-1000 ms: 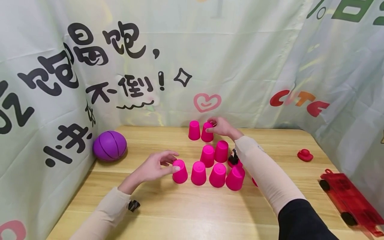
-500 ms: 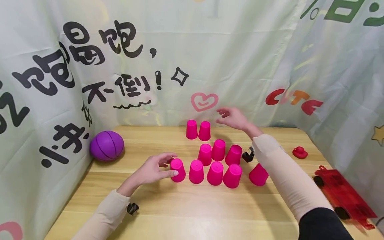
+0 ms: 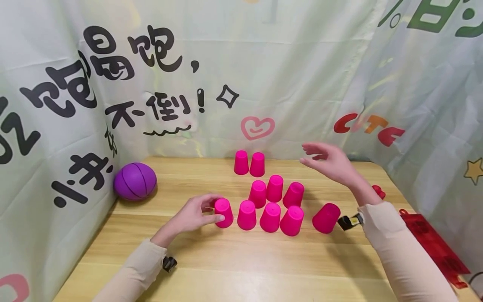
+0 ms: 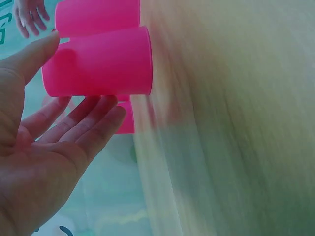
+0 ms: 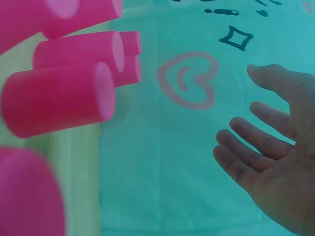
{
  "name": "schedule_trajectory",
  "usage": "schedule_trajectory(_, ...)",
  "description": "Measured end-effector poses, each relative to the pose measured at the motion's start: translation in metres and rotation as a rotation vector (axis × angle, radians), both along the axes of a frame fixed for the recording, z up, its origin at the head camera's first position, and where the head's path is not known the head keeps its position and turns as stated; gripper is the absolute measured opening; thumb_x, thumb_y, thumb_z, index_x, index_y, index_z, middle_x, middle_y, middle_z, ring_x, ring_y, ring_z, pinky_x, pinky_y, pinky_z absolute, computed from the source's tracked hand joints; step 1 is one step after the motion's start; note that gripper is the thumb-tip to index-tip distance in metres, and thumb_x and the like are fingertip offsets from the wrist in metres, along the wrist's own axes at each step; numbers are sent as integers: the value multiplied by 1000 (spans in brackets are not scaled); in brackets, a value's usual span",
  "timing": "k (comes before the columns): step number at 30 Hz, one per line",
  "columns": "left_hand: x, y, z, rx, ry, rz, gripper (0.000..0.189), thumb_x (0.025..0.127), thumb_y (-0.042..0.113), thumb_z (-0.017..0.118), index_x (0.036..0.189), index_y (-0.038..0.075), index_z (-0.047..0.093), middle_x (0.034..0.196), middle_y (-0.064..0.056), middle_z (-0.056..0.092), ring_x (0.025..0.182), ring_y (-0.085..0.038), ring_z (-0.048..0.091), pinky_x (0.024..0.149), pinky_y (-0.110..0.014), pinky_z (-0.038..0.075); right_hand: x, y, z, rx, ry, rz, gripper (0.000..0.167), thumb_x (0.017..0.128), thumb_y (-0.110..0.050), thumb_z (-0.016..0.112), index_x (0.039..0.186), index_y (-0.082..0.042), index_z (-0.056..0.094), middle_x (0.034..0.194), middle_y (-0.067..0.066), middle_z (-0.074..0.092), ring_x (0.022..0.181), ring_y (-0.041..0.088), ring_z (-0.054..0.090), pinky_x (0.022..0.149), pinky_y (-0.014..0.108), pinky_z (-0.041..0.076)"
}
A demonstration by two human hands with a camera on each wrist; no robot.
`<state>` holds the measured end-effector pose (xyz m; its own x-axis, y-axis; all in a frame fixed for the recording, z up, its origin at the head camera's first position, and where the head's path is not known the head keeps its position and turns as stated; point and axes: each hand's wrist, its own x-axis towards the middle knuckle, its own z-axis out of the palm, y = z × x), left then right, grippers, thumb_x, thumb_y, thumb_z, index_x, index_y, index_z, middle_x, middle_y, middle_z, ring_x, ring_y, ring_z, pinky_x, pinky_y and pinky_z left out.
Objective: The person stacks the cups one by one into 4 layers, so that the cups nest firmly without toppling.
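My left hand (image 3: 192,214) holds an upside-down pink cup (image 3: 223,213) at the left end of the front row, thumb on the near side and fingers behind. In the left wrist view the thumb and fingers lie on opposite sides of this cup (image 4: 98,64). My right hand (image 3: 328,161) is raised in the air over the back right of the table with nothing in it. Its fingers look spread and loosely bent in the right wrist view. Below it stands a lone pink cup (image 3: 326,218), apart from the front row.
More upturned pink cups stand in a front row (image 3: 247,215), a middle row (image 3: 274,188) and a back pair (image 3: 241,162). A purple ball (image 3: 135,181) sits at the left. A red toy vehicle (image 3: 430,239) and a small red object (image 3: 378,191) lie at the right, partly behind the right arm.
My right hand has let go of the right cup of the back pair and moved up and to the right. The left hand stays at its cup.
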<state>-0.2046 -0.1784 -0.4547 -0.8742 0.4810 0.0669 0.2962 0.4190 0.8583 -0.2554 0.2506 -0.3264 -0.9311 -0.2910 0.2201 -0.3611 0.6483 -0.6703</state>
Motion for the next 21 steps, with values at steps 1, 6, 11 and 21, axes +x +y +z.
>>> schedule_trajectory(1, 0, 1, 0, -2, 2, 3, 59, 90, 24, 86, 141, 6, 62, 129, -10, 72, 115, -28, 71, 102, -43, 60, 5, 4, -2, -4, 2, -8, 60, 98, -32, 76, 150, -7, 57, 147, 20, 62, 128, 40, 63, 100, 25, 57)
schedule_trajectory(6, 1, 3, 1, 10, 4, 17, 54, 91, 21, 85, 138, 4, 64, 128, -12, 72, 115, -29, 72, 102, -45, 60, 29, 23, -15, -10, -9, -43, 60, 99, -33, 75, 150, -7, 56, 145, 20, 63, 126, 40, 63, 88, 1, 44)
schedule_trajectory(11, -1, 3, 1, 25, 3, 55, 51, 91, 18, 85, 136, 6, 64, 127, -13, 73, 116, -31, 72, 101, -45, 61, 46, 42, -33, 3, 18, -72, 56, 99, -27, 76, 147, -5, 58, 140, 22, 66, 121, 36, 65, 87, 0, 45)
schedule_trajectory(21, -25, 5, -1, 63, 53, 169, 49, 91, 22, 84, 133, 10, 62, 126, -11, 72, 115, -30, 72, 98, -45, 62, 72, 63, -66, 23, -44, -120, 59, 99, -31, 75, 148, -5, 57, 140, 24, 65, 119, 38, 66, 86, 6, 49)
